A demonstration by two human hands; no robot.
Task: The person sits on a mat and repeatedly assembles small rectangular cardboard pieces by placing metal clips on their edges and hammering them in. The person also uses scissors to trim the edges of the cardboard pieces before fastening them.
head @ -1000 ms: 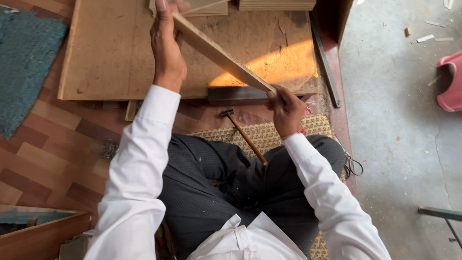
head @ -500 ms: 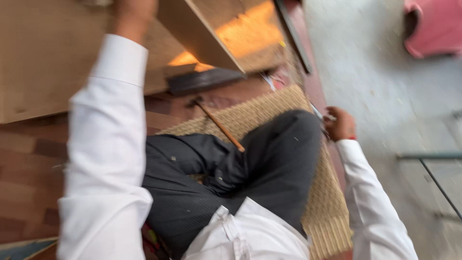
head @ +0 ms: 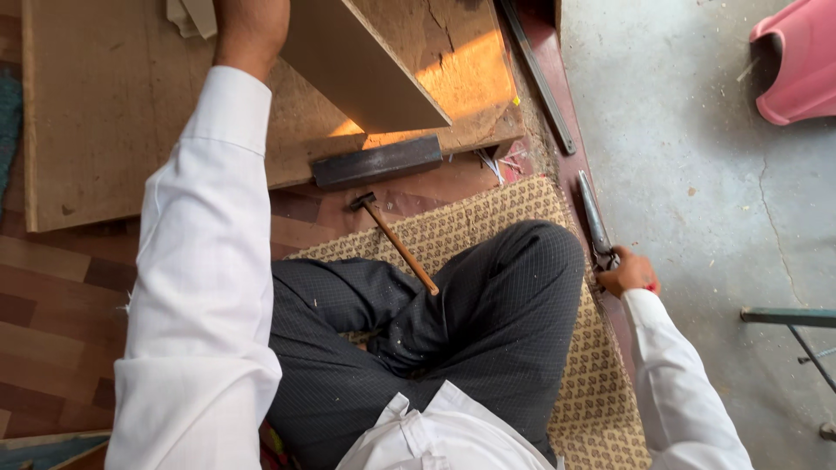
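Observation:
My left hand (head: 248, 30) is up at the top of the view, gripping a light wooden board (head: 361, 65) that slants over a large plywood sheet (head: 104, 113). My right hand (head: 629, 274) is out to the right at the mat's edge, closed around the handle of a long grey metal tool (head: 594, 218) that lies on the floor. A hammer with a wooden handle (head: 396, 239) rests between my knees on the woven mat (head: 488, 213). A dark metal block (head: 377, 162) sits at the plywood's near edge.
A pink plastic stool (head: 797, 65) stands at the top right on the concrete floor. A long metal bar (head: 535, 74) lies beside the plywood. A green metal frame (head: 788, 318) juts in at the right. Small nails lie near the block.
My right hand has left the board and gone out to the right, closing on the metal tool on the floor. My left hand still holds the board.

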